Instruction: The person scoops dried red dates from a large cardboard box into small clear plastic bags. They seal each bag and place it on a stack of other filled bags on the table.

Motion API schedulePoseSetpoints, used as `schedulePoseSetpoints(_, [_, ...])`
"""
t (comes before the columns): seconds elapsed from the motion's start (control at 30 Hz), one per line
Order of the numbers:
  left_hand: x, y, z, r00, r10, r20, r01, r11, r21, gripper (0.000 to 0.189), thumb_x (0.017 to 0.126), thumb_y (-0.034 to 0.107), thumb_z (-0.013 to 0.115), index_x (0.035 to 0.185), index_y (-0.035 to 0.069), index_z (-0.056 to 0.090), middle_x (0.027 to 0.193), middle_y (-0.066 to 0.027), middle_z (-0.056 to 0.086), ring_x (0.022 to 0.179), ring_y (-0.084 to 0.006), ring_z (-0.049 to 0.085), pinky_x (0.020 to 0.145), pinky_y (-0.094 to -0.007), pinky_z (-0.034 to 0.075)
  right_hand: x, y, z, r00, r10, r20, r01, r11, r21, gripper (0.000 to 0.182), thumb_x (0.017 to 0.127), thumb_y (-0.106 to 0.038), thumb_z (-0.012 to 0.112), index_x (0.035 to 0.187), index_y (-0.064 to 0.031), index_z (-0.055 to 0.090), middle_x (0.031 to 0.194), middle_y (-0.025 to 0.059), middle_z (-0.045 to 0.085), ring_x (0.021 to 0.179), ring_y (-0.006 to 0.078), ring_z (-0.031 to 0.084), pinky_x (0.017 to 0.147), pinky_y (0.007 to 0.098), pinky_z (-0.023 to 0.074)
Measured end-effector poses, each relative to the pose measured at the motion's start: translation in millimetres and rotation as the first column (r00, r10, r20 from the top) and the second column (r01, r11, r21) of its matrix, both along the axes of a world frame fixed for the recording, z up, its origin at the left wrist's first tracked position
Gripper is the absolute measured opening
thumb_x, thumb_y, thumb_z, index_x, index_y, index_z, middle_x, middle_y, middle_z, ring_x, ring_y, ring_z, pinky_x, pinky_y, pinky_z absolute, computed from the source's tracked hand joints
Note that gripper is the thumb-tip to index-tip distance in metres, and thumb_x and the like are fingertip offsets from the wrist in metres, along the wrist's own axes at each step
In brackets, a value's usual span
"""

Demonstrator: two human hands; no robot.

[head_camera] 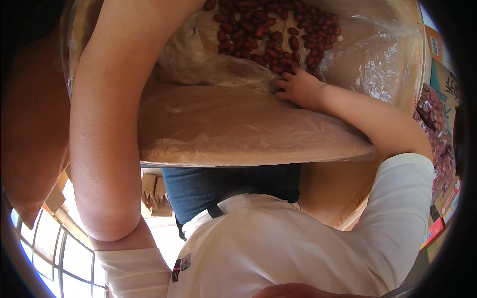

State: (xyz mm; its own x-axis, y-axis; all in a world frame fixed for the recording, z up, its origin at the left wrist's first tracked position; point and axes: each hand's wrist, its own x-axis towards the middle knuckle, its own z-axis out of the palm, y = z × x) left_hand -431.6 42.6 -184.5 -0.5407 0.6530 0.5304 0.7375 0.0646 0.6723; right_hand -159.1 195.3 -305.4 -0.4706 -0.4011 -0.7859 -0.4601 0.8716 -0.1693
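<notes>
Dark red dried dates (274, 48) lie loose in the bottom of a large cardboard box lined with clear plastic film (223, 123). My right hand (300, 87) reaches into the box, back of the hand up. Its fingers are apart and a little bent, with the fingertips at the near edge of the dates and by a bunched fold of the film (223, 72). Nothing held shows in it. My left hand is out of view; the left forearm (106, 123) runs over the box and past the top edge of the picture.
Beyond the box's right wall are clear bags of dark red dates (432, 111) and printed cartons (445, 83). Smaller brown cartons (154, 193) stand low on the left. A large brown shape (33, 123) fills the far left, above a window grid (61, 253).
</notes>
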Motion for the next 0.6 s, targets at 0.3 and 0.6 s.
schedulePoseSetpoints(0.3, [-6, 0, -6, 1.0, 0.002, 0.019, -0.002, 1.0, -0.015, 0.012, 0.079, -0.005, 0.065, 0.091, -0.002, 0.064, 0.083, -0.0077, 0.066, 0.061, -0.0128, 0.056, 0.056, -0.0269, 0.047, -13, -2, 9, 0.967, 0.078, 0.244, -0.116, 0.983, 0.145, 0.031, 0.085, -0.025, 0.063, 0.115, -0.0195, 0.07, 0.126, 0.0059, 0.06, 0.122, 0.0241, 0.053, 0.099, 0.0404, 0.038])
schedulePoseSetpoints(0.6, [2, -3, -1, 1.0, 0.002, -0.01, -0.002, 1.0, -0.017, 0.011, 0.08, -0.004, 0.065, 0.091, -0.001, 0.064, 0.084, -0.0074, 0.066, 0.061, -0.0127, 0.056, 0.056, -0.0265, 0.047, -35, 17, 39, 0.959, -0.264, 0.103, 0.186, 0.862, 0.471, 0.037, 0.079, -0.017, 0.072, 0.116, -0.0092, 0.071, 0.112, 0.0132, 0.07, 0.111, 0.0281, 0.064, 0.092, 0.0456, 0.0468])
